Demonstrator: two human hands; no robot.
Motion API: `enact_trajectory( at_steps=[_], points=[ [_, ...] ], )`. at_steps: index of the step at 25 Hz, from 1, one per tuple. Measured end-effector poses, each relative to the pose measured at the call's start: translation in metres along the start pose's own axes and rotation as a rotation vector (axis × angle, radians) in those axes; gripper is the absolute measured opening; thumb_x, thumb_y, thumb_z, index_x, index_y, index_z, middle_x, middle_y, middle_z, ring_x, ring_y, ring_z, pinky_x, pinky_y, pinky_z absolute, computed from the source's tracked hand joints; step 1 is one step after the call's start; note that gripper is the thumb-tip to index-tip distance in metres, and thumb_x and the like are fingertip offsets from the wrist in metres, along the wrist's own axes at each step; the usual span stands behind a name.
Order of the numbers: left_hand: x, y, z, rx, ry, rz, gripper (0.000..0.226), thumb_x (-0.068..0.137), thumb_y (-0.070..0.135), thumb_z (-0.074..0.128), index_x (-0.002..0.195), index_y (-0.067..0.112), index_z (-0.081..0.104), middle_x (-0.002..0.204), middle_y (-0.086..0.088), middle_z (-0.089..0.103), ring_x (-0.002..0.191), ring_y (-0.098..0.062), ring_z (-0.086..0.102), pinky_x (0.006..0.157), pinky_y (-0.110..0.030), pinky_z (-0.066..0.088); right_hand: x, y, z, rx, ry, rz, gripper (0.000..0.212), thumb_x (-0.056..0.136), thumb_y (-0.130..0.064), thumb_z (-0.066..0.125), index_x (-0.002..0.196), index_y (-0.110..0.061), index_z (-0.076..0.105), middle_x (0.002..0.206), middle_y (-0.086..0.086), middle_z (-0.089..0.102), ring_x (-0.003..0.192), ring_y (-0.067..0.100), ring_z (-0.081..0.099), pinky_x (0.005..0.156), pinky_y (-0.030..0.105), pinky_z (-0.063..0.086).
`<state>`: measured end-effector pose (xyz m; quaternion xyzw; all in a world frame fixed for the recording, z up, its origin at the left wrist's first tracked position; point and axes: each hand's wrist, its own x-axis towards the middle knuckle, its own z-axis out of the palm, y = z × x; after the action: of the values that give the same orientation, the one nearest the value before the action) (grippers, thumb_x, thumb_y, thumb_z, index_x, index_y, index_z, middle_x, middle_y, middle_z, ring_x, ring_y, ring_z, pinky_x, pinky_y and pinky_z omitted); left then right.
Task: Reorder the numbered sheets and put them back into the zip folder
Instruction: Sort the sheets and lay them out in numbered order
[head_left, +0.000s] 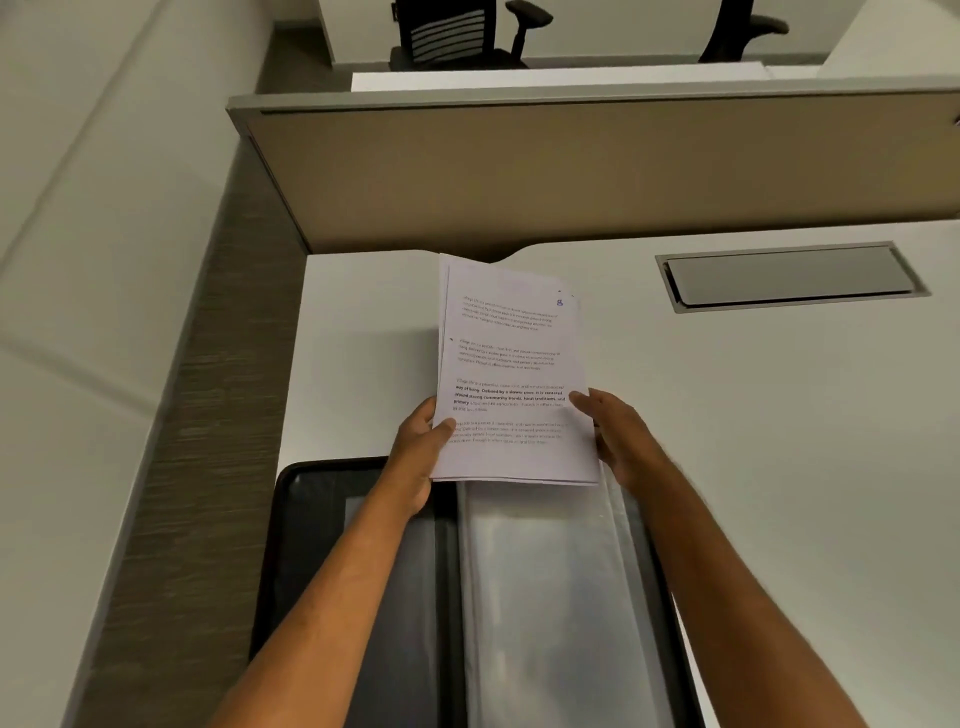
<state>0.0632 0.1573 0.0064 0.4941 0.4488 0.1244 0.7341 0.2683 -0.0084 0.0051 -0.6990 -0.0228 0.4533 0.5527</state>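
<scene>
A stack of white printed sheets (511, 364) is held above the white desk (779, 415), its top sheet marked with a handwritten number near the upper right corner. My left hand (418, 457) grips the stack's lower left edge, thumb on top. My right hand (615, 441) holds the lower right edge, with its thumb lying on the page. Below the sheets, the black zip folder (363, 571) lies open on the desk, showing clear plastic sleeves (545, 597) inside. Both forearms cross over the folder.
A grey cable hatch (789, 275) is set into the desk at the right. A beige partition panel (571, 171) stands behind the desk. Black office chairs (457, 36) stand beyond it. The desk's left edge drops to the carpeted floor (208, 415).
</scene>
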Motion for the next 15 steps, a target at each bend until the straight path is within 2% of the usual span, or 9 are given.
enact_trajectory(
  at_steps=[2,5,8,10,13,15],
  points=[
    [-0.031,-0.013,-0.009,-0.050,-0.071,0.006,0.034,0.105,0.006,0.053,0.133,0.022,0.061,0.126,0.000,0.072,0.112,-0.018,0.069,0.089,-0.027,0.058,-0.022,0.002,-0.001,0.055,-0.073,-0.037,0.036,0.097,-0.026,0.073,0.131,-0.015,0.065,0.124,0.004,0.076,0.110,0.028,0.075,0.100,0.050,0.059],
    [-0.068,-0.032,-0.021,-0.090,-0.157,0.026,0.037,0.101,0.002,0.056,0.135,0.018,0.058,0.129,-0.006,0.071,0.117,-0.023,0.068,0.092,-0.034,0.058,-0.056,0.012,0.000,0.025,-0.110,-0.175,0.037,0.095,-0.017,0.074,0.130,-0.015,0.065,0.122,0.006,0.077,0.108,0.033,0.075,0.094,0.052,0.061],
    [-0.089,-0.033,-0.024,-0.082,-0.164,0.068,0.038,0.099,0.003,0.059,0.135,0.015,0.058,0.130,-0.008,0.070,0.121,-0.026,0.066,0.101,-0.041,0.055,-0.090,0.026,-0.002,-0.090,-0.096,-0.289,0.029,0.095,-0.019,0.075,0.125,-0.018,0.072,0.117,0.002,0.078,0.102,0.030,0.077,0.093,0.054,0.062],
    [-0.102,-0.026,-0.020,-0.081,-0.122,0.111,0.031,0.098,0.006,0.062,0.128,0.015,0.064,0.125,-0.007,0.073,0.118,-0.027,0.067,0.103,-0.044,0.053,-0.110,0.039,-0.003,-0.125,-0.059,-0.342,0.021,0.097,-0.014,0.073,0.117,-0.017,0.075,0.108,-0.003,0.078,0.097,0.028,0.077,0.091,0.055,0.062],
    [-0.129,-0.015,-0.010,-0.064,-0.072,0.187,0.024,0.095,0.006,0.065,0.116,0.018,0.069,0.112,-0.002,0.077,0.109,-0.022,0.071,0.098,-0.039,0.056,-0.141,0.056,-0.007,-0.144,-0.010,-0.426,0.019,0.100,-0.013,0.069,0.117,-0.018,0.076,0.106,-0.004,0.075,0.097,0.025,0.074,0.089,0.049,0.063],
    [-0.148,-0.014,-0.005,-0.048,-0.103,0.237,0.026,0.094,0.002,0.065,0.116,0.014,0.069,0.111,-0.002,0.077,0.106,-0.019,0.072,0.093,-0.035,0.059,-0.158,0.066,-0.014,-0.118,0.012,-0.472,0.023,0.096,-0.023,0.072,0.119,-0.019,0.074,0.109,-0.001,0.076,0.098,0.024,0.074,0.085,0.042,0.064]
  ],
)
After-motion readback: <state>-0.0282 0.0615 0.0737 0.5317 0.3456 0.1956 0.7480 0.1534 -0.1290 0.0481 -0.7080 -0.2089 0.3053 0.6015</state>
